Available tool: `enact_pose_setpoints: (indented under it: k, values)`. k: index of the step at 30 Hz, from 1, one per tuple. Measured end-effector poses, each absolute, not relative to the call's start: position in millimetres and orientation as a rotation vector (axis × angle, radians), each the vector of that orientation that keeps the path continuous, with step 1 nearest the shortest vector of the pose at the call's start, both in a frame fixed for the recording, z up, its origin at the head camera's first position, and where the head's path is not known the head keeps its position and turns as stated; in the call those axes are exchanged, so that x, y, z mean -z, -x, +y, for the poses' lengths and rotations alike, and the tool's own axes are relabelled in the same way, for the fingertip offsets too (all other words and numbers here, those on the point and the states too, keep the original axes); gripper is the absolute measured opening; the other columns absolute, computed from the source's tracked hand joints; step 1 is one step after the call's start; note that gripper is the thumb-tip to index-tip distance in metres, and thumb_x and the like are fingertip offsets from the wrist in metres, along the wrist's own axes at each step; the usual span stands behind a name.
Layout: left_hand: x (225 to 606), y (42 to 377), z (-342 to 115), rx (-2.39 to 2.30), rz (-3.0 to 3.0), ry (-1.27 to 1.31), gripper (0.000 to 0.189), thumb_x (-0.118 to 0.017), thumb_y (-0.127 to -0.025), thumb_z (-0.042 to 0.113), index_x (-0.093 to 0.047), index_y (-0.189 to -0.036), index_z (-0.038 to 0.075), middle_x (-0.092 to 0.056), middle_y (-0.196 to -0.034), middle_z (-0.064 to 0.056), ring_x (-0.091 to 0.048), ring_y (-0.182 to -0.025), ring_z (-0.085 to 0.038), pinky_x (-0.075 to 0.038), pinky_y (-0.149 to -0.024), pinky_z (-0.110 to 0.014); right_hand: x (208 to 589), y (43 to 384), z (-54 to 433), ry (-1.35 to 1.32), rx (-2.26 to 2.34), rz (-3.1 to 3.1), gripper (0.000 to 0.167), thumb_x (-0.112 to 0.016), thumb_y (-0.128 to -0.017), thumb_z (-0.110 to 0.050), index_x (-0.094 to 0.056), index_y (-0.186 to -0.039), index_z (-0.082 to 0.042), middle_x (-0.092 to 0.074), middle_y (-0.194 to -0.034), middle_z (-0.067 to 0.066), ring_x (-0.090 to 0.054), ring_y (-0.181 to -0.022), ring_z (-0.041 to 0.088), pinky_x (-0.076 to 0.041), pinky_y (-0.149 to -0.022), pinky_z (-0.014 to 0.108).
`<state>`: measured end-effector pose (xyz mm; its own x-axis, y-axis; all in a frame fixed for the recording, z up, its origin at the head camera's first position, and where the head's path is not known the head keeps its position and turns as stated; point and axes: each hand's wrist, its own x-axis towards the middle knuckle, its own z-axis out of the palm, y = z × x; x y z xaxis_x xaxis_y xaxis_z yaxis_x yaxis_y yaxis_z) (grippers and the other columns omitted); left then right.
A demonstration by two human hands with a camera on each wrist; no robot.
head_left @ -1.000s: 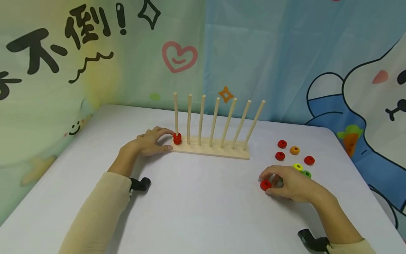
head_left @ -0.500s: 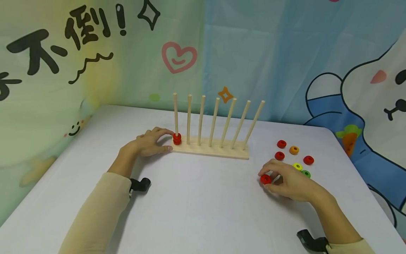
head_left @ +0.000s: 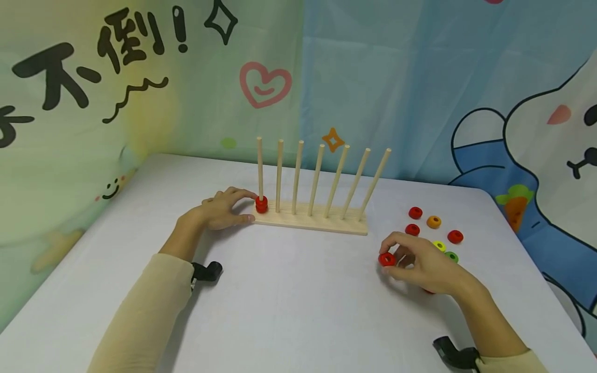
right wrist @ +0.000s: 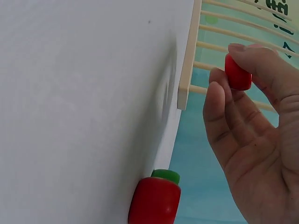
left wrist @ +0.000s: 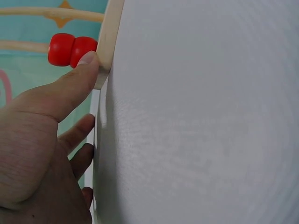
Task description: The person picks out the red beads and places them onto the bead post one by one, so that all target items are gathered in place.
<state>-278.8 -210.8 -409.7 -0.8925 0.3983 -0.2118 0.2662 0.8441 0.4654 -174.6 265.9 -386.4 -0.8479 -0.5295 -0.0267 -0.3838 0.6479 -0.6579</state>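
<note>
My left hand [head_left: 224,208] holds the left end of a wooden peg stand [head_left: 310,223], thumb at the front corner and index finger behind. Two red beads [head_left: 261,204] are stacked at the foot of its leftmost peg; the left wrist view shows the thumb [left wrist: 77,81] beside these beads. Over the table at the right, my right hand [head_left: 426,265] pinches another red bead [head_left: 386,259] between thumb and fingertips. That held bead [right wrist: 238,73] appears side-on in the right wrist view, apart from the table. The stand's other pegs carry no beads.
Loose beads lie right of the stand: several red [head_left: 455,237], one orange [head_left: 434,222], one yellow [head_left: 439,246] and green [head_left: 451,257]. A red bead [right wrist: 155,201] sits near the right hand, mostly hidden in the head view. A printed cloth [head_left: 354,77] hangs behind the table.
My right hand has lifted the red bead and moved it slightly away from me and to the left, uncovering part of another red bead. The left hand and stand stay in place.
</note>
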Motion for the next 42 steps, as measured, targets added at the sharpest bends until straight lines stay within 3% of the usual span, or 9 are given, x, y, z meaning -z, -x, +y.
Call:
enact_pose_setpoints:
  k: [15,25,34,42]
  values:
    - [409,277,-211,-0.641,2.715,-0.494,0.065,-0.065,-0.097,0.053,-0.041,-0.154,0.035,-0.032,-0.161,-0.013,-0.039,-0.136,-0.041,-0.024,-0.109,-0.075,382,178,254,0.801,1.041,2.695,0.032,-0.083,-0.088,-0.015,-0.064,-0.111,-0.026,-0.067,-0.103,-0.008,-0.068,-0.084,0.009,-0.059,-0.078,0.029]
    - [408,277,-210,-0.635,2.718,-0.497,0.066,-0.065,-0.096,0.054,-0.041,-0.154,0.033,-0.033,-0.160,-0.014,-0.040,-0.135,-0.041,-0.024,-0.108,-0.075,379,182,244,0.843,1.106,2.681,0.031,-0.082,-0.089,-0.019,-0.065,-0.115,-0.019,-0.065,-0.106,-0.007,-0.068,-0.087,0.012,-0.060,-0.080,0.029]
    - [406,277,-210,-0.656,2.703,-0.467,0.066,-0.066,-0.096,0.052,-0.042,-0.154,0.033,-0.031,-0.162,-0.014,-0.034,-0.140,-0.043,-0.023,-0.110,-0.074,375,189,236,0.901,1.128,2.713,0.031,-0.081,-0.090,-0.016,-0.065,-0.116,-0.023,-0.066,-0.105,-0.007,-0.068,-0.087,0.012,-0.060,-0.078,0.029]
    - [406,278,-210,-0.638,2.711,-0.485,0.065,-0.066,-0.096,0.052,-0.042,-0.154,0.033,-0.032,-0.161,-0.014,-0.038,-0.137,-0.041,-0.025,-0.108,-0.075,369,191,231,0.852,1.096,2.750,0.030,-0.080,-0.092,-0.022,-0.065,-0.118,-0.021,-0.065,-0.106,-0.008,-0.067,-0.088,0.012,-0.058,-0.081,0.030]
